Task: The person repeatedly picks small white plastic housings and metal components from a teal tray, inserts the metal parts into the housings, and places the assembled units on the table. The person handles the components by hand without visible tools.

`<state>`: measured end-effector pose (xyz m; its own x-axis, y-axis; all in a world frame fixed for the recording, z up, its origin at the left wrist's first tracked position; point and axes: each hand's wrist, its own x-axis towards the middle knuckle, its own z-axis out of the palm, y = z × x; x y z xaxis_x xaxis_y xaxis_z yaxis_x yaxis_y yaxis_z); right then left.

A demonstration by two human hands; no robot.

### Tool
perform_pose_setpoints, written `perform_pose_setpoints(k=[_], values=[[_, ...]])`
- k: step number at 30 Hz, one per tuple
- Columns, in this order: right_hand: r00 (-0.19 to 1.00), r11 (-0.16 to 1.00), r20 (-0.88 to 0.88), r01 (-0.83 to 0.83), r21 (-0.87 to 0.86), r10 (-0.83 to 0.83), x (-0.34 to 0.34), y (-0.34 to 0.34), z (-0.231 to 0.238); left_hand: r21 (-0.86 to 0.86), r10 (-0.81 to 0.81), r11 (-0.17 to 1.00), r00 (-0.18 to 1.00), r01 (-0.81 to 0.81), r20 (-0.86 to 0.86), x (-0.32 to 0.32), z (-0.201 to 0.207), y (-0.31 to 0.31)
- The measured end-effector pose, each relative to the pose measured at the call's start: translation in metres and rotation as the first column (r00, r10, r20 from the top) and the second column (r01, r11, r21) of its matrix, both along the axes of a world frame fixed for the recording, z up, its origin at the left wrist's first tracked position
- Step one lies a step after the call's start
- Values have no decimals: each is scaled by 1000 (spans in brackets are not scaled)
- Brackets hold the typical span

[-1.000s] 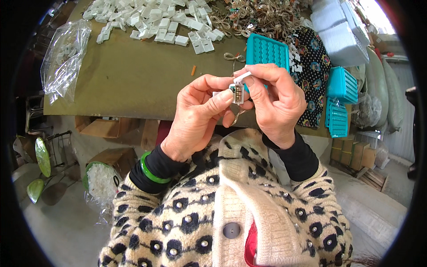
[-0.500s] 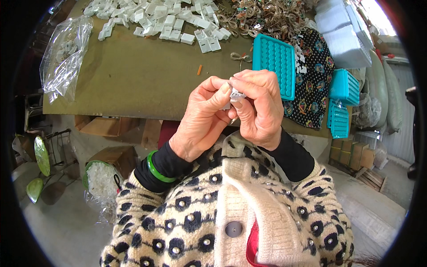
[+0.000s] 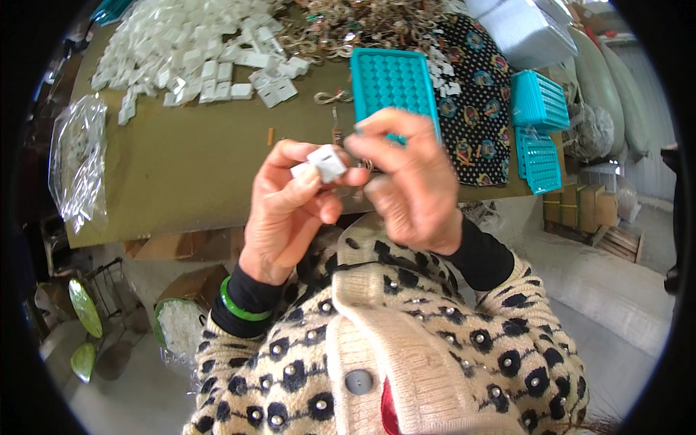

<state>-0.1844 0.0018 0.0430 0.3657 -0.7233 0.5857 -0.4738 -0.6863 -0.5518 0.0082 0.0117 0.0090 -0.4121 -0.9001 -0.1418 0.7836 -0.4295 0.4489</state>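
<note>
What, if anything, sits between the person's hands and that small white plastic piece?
Nothing visible. The left hand pinches the small white plastic piece directly at its fingertips, and the right hand meets it from the other side.

Olive-brown worktop [image 3: 196,167], bare in the middle. Far left: big heap of small white plastic pieces [image 3: 196,51]. Left edge: clear plastic bag [image 3: 76,163] w/ more white bits. Far centre: tangle of brownish metal rings [image 3: 362,25]. Right of centre: teal perforated tray [image 3: 391,80], next to black patterned cloth [image 3: 475,109]. Right edge: two more teal trays [image 3: 540,123]. Small orange bit [image 3: 270,135] near middle.
</note>
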Motion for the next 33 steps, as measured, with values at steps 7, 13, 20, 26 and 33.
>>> perform_pose_setpoints(k=[7,13,20,26,33], values=[[807,837,-248,470,-279,-536,-92,-55,-26,-31,30,999,999,-31,-44,-2,-10,-5],[841,908,-364,419,-26,-399,-118,-36,-36,14,33,999,998,-34,55,-1,-18,-7],[833,846,-205,532,38,-514,-126,-6,-29,16,30,999,992,-32,122,-5,-22,-9],[803,855,-309,514,-74,-509,-118,-20,-40,24,41,999,993,-44,107,-1,-25,-9],[790,851,-326,513,-116,-520,-119,-25,-52,-4,-19,1000,996,19,92,-4,-25,-11]])
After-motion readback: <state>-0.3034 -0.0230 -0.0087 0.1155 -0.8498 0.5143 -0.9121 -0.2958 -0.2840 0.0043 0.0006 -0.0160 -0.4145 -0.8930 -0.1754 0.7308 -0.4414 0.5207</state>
